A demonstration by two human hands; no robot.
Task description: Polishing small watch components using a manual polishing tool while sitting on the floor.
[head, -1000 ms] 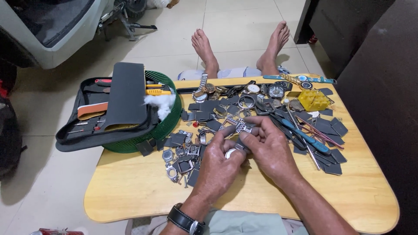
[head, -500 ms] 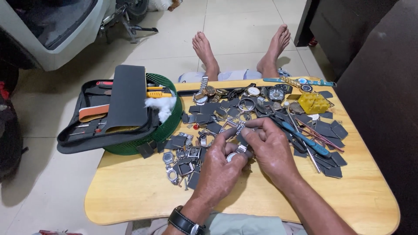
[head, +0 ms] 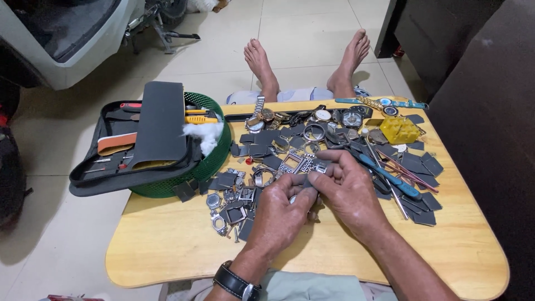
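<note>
We see a small square metal watch case (head: 291, 163) pinched between two bare hands, held just above the middle of a low wooden table (head: 167, 245). The left hand (head: 278, 214), with a black wristwatch (head: 234, 283) on its wrist, curls its fingers closed around the near end of the case. The right hand (head: 348, 192) lies beside it, thumb and forefinger narrowed onto the same piece; the two hands touch each other.

Just under and around them, we see a scatter of loose watch cases, bezels and dark flat pieces (head: 245, 189). Beyond, near the far edge, lie several whole watches (head: 320, 115) and a small yellow plastic box (head: 398, 130). A blue-handled tool (head: 390, 177) lies right of the right hand. At the table's left stands a green basket (head: 214, 159) bearing an open black tool case (head: 150, 139) and a wad of white cotton (head: 203, 134). Past the table, two bare feet (head: 262, 64) rest on a tiled floor (head: 301, 33).
</note>
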